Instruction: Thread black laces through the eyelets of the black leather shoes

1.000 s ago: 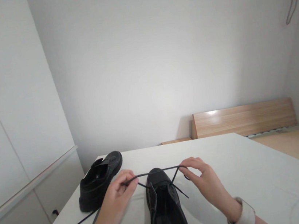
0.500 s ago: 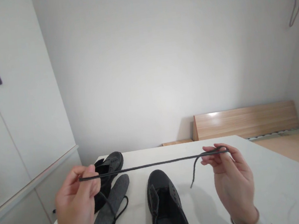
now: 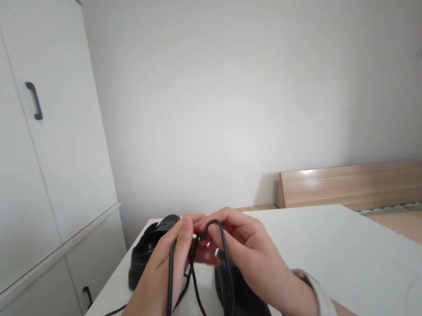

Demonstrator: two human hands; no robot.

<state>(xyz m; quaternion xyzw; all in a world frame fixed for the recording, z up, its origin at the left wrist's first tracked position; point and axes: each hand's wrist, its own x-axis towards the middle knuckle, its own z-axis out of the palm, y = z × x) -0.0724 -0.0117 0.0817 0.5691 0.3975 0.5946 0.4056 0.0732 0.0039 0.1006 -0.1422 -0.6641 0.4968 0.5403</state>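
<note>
A black shoelace (image 3: 169, 295) hangs in loops from my two hands, which meet at the middle of the view. My left hand (image 3: 171, 254) pinches it between thumb and fingers. On the other side, my right hand (image 3: 246, 249) has its thumb and fingers closed on the lace, with a loop over the thumb. Below the right hand stands a black shoe (image 3: 250, 311), partly covered by hand and lace. A second black shoe (image 3: 140, 258) lies behind my left hand. The grey insole is almost wholly hidden by my left forearm.
Everything lies on a white table (image 3: 325, 257). A thin black lace end (image 3: 108, 315) rests near its left edge. A white cabinet (image 3: 75, 160) rises at the left. Beyond the table at the right is a wooden headboard (image 3: 354, 185).
My hands were wide apart with the shoelace stretched taut between them. They have come together in the middle, and the lace now hangs slack in loops. The view has shifted slightly.
</note>
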